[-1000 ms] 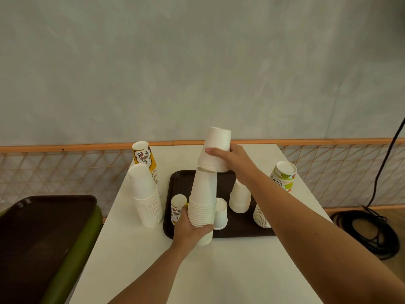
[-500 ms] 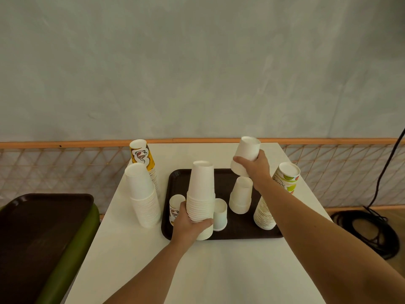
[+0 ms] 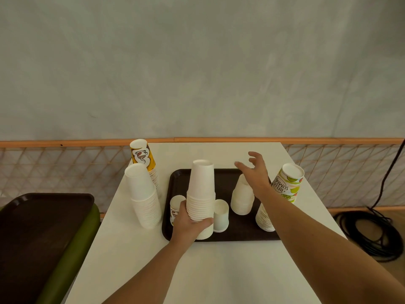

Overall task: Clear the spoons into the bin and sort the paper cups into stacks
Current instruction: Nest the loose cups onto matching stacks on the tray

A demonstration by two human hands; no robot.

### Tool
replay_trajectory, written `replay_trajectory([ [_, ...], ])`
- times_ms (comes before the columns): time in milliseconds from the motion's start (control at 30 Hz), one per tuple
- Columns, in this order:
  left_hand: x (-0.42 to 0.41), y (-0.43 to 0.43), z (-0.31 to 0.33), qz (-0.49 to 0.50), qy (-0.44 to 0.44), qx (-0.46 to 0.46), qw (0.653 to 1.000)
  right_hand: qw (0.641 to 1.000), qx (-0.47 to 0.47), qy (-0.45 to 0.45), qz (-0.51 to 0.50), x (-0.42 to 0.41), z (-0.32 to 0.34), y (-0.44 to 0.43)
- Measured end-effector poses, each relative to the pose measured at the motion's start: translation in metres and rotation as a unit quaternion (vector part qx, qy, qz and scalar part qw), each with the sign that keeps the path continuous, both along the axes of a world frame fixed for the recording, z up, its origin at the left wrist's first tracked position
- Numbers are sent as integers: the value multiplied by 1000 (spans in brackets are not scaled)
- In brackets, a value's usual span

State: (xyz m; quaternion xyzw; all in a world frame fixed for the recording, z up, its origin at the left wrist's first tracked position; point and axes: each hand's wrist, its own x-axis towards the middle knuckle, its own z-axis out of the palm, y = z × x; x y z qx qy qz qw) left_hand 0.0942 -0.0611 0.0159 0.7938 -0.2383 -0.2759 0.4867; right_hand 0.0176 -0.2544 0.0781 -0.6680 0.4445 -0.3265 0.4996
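Your left grip [image 3: 189, 224] held the tall white stack [image 3: 201, 189] low down, with the fingers curled round it. That stack stood upside down on the brown tray [image 3: 241, 230], near the tray's 7 o'clock corner.

Your right grip [image 3: 256, 176] was open. Its fingers were spread and it held nothing. It hung in the air over the short white stack [image 3: 241, 200] at the tray's 3 o'clock side.

A small picture cup [image 3: 176, 204] stood just beside the tall stack at 9 o'clock, partly behind your left grip. One white cup [image 3: 221, 215] stood just beside it at 3 o'clock.

Off the tray, on the worktop [image 3: 219, 270], a big white stack [image 3: 143, 194] stood at the tray's 9 o'clock. A yellow picture stack [image 3: 142, 155] stood at 10 o'clock. A fruit picture stack [image 3: 287, 186] leaned at 3 o'clock.

Far off at the worktop's 9 o'clock, a dark tray [image 3: 32, 227] lay on the green bin [image 3: 72, 249].
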Motion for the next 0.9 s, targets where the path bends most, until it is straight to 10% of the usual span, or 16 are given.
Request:
replay_trajectory([
  [333, -4, -6, 4, -3, 8, -23, 1000, 954, 44, 52, 293, 20, 20, 58],
  [900, -4, 7, -3, -13, 4, -10, 1000, 968, 51, -12, 244, 23, 39, 60],
])
